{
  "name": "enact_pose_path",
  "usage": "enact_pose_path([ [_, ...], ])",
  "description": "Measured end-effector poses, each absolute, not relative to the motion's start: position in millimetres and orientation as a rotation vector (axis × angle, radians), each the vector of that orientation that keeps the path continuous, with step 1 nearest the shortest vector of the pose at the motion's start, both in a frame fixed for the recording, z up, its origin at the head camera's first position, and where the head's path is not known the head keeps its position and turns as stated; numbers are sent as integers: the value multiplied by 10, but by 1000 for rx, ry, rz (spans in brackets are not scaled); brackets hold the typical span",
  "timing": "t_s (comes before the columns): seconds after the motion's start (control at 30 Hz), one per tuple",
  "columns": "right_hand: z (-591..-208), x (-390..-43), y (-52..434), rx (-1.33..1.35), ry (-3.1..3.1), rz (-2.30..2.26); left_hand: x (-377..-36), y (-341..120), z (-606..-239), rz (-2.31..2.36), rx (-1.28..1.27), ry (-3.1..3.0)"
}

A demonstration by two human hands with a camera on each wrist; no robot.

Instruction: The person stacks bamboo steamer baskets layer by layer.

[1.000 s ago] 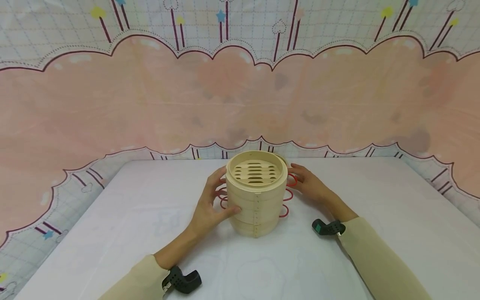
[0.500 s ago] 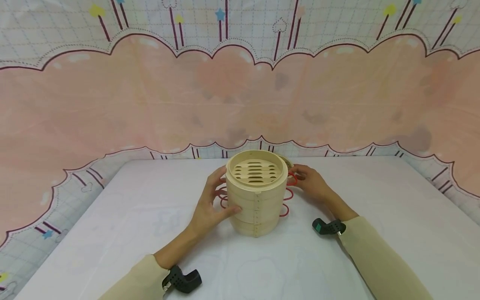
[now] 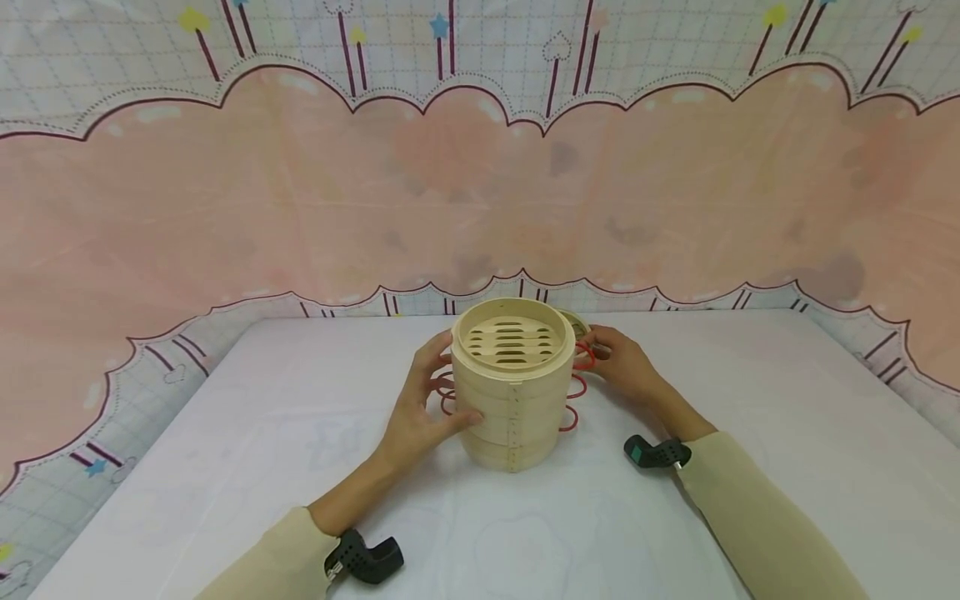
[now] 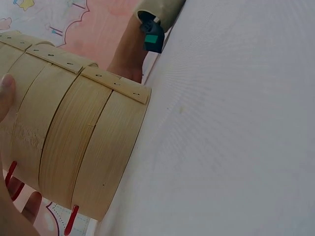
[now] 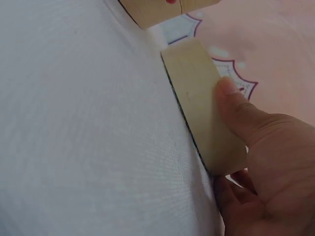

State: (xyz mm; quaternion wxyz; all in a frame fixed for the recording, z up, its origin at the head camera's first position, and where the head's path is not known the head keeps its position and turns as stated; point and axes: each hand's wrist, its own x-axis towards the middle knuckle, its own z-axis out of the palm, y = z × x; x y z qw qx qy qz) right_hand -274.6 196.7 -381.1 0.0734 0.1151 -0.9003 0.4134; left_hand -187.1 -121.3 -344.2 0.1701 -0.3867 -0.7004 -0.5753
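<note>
Stack of round bamboo steamer tiers (image 3: 513, 392), pale smooth wood with stitched seam strips and a slatted top, standing upright at the middle of a bench (image 3: 225, 467) covered in white woven cloth. Red wire loops (image 3: 576, 390) project from both sides of the stack. Left hand (image 3: 422, 408): fingers spread and pressed against the stack's left wall, thumb in front. Right hand (image 3: 626, 367): fingers and thumb pinching the rim of a flat bamboo lid (image 5: 204, 103), held on edge just behind the stack's right side.
</note>
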Motion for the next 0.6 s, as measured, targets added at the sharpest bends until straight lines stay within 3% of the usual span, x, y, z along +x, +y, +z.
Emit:
enact_pose_path([
  [0.3, -3787, -2738, 1969, 361, -2642, 1216, -1910, -1215, -3466, -1635, -1122, -1968],
  [0.6, -3720, -2717, 1960, 338, -2626, 1277, -2111, -1259, -3718, -1647, -1105, -1979],
])
